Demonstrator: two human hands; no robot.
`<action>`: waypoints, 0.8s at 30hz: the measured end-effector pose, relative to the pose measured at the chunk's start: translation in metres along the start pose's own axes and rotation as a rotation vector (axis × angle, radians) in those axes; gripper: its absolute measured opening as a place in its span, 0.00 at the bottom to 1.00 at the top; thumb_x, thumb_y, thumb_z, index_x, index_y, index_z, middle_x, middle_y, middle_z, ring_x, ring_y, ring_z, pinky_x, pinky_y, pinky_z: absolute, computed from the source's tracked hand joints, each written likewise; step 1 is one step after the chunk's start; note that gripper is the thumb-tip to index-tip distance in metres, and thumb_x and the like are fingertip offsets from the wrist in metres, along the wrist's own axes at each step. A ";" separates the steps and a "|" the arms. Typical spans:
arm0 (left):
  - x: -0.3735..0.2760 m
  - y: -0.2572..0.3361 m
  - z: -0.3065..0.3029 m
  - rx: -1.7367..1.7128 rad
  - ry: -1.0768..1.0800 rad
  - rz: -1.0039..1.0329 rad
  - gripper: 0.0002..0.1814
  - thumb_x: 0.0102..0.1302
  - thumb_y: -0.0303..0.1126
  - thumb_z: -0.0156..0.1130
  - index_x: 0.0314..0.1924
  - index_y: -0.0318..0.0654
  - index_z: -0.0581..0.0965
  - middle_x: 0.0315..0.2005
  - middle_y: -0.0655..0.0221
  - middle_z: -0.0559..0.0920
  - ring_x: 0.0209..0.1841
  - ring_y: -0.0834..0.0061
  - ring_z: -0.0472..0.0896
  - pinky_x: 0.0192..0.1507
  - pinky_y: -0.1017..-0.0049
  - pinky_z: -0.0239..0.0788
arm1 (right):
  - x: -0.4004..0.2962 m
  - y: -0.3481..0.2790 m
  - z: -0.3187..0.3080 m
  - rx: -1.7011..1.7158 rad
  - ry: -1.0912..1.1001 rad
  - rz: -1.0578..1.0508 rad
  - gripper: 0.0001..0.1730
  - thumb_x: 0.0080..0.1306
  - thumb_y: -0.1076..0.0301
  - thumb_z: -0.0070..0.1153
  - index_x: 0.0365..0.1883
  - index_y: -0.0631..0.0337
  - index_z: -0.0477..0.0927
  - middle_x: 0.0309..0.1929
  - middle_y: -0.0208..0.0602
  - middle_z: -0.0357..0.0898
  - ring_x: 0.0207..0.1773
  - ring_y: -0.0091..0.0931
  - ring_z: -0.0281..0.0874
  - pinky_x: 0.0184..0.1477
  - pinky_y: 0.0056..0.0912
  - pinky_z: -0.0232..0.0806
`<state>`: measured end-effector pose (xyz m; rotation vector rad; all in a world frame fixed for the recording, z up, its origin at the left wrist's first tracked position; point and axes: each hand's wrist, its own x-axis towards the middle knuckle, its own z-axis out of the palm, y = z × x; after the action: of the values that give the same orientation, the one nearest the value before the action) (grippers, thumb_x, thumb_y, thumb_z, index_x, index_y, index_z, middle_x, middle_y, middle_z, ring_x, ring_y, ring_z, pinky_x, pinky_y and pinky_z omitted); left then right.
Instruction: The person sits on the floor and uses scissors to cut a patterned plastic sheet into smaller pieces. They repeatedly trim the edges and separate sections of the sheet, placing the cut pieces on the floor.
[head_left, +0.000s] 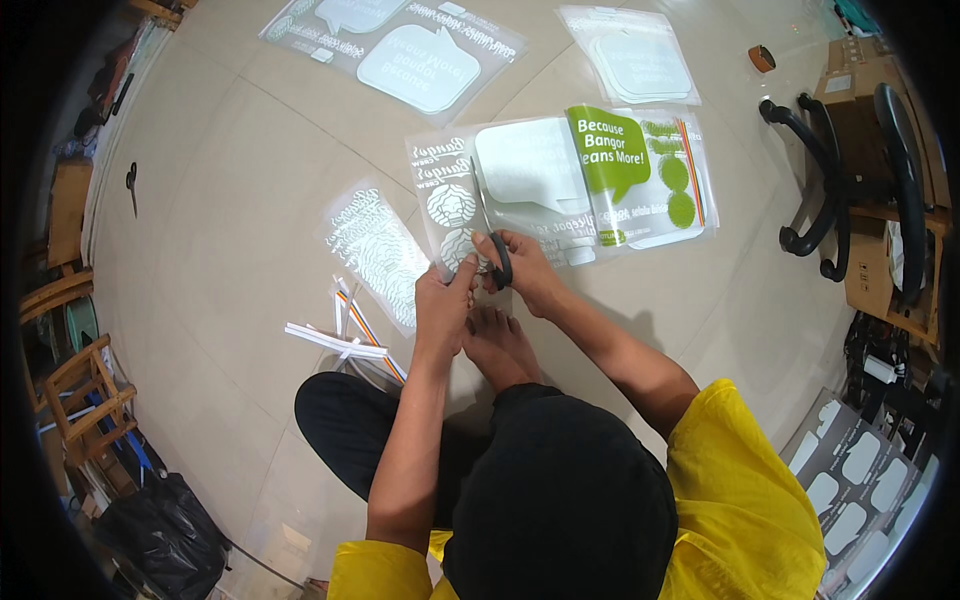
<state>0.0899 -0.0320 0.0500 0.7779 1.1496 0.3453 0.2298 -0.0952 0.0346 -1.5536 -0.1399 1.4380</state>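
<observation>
My right hand (526, 271) grips a pair of scissors (502, 262) by the black handles. Their slim blades point away from me and lie across a translucent printed film sheet (529, 165), just right of a column of white round designs. At the near left edge of this sheet, my left hand (448, 300) pinches the film between thumb and fingers. White speech-bubble shapes cover the sheet's middle, and its right part is folded over, showing a green print (619, 154). Left of my left hand lies a stack of narrow film pieces (379, 255) with white prints.
Striped and white offcut strips (352, 341) lie by my left knee. More printed film sheets (480, 56) and a film stack (645, 67) are farther out. A tape roll (761, 58), a chair base (814, 180) and cardboard boxes (862, 255) are right; other scissors (133, 187) lie left.
</observation>
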 end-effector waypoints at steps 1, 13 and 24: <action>0.000 0.001 0.001 -0.008 -0.005 -0.002 0.16 0.75 0.42 0.72 0.35 0.39 0.80 0.23 0.77 0.77 0.22 0.87 0.71 0.25 0.81 0.61 | 0.002 0.000 -0.001 0.008 -0.005 -0.008 0.27 0.73 0.42 0.68 0.42 0.62 0.82 0.27 0.31 0.81 0.25 0.20 0.79 0.30 0.23 0.70; -0.003 0.002 -0.001 0.019 -0.013 -0.003 0.13 0.73 0.39 0.73 0.36 0.39 0.80 0.24 0.77 0.78 0.23 0.87 0.71 0.26 0.82 0.62 | 0.017 -0.016 0.002 0.028 0.026 -0.060 0.26 0.74 0.46 0.68 0.49 0.64 0.84 0.36 0.28 0.84 0.37 0.16 0.78 0.39 0.22 0.70; -0.014 0.009 0.005 0.053 0.005 0.000 0.16 0.72 0.42 0.74 0.36 0.38 0.80 0.24 0.77 0.77 0.22 0.88 0.70 0.22 0.83 0.60 | 0.032 -0.019 -0.004 0.010 0.029 -0.088 0.34 0.70 0.40 0.70 0.50 0.69 0.84 0.37 0.32 0.85 0.38 0.19 0.79 0.39 0.24 0.69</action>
<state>0.0903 -0.0363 0.0671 0.8236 1.1677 0.3180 0.2518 -0.0666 0.0245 -1.5414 -0.1809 1.3450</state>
